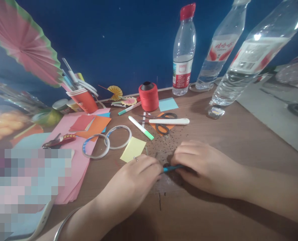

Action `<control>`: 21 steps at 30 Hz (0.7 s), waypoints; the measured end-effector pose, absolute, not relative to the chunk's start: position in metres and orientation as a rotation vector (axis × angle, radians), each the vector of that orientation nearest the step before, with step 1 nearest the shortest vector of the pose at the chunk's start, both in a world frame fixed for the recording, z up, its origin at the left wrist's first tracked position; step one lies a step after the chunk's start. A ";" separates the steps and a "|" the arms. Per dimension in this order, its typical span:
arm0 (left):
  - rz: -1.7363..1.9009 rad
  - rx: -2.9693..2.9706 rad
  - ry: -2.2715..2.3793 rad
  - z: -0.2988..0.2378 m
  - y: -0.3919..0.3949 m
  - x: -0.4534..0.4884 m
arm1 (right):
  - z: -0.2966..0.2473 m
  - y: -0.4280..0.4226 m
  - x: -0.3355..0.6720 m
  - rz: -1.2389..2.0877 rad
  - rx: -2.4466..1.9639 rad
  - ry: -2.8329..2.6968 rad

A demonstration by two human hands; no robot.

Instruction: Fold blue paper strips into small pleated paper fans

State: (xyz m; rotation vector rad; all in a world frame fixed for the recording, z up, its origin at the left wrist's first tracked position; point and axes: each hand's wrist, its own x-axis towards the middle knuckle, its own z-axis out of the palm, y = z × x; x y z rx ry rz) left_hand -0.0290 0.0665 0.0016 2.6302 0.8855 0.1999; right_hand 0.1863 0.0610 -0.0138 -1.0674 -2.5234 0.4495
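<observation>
While our left hand [136, 177] and right hand [201, 167] pinch the thin blue stick [172, 168] at its ends, we think it is light and stiff.

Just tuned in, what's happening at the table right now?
A person works with both bare hands at a wooden table. The right hand closes over a thin blue stick, and the left hand has its fingertips at the stick's free end. Tiny dark specks lie scattered just beyond the hands. A yellow note, tape rings, scissors and a red thread spool sit farther back, untouched.
</observation>
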 end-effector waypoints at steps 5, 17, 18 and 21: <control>0.176 2.642 0.886 0.001 0.065 -0.027 | -0.011 0.060 0.185 0.472 -1.054 -2.520; 0.385 2.338 1.075 0.002 0.063 -0.025 | -0.007 0.059 0.183 0.733 -1.132 -2.345; 0.401 2.224 1.129 0.004 0.063 -0.023 | -0.004 0.058 0.183 0.796 -1.193 -2.297; 0.429 1.770 1.201 0.007 0.062 -0.018 | 0.002 0.054 0.181 1.017 -1.351 -2.149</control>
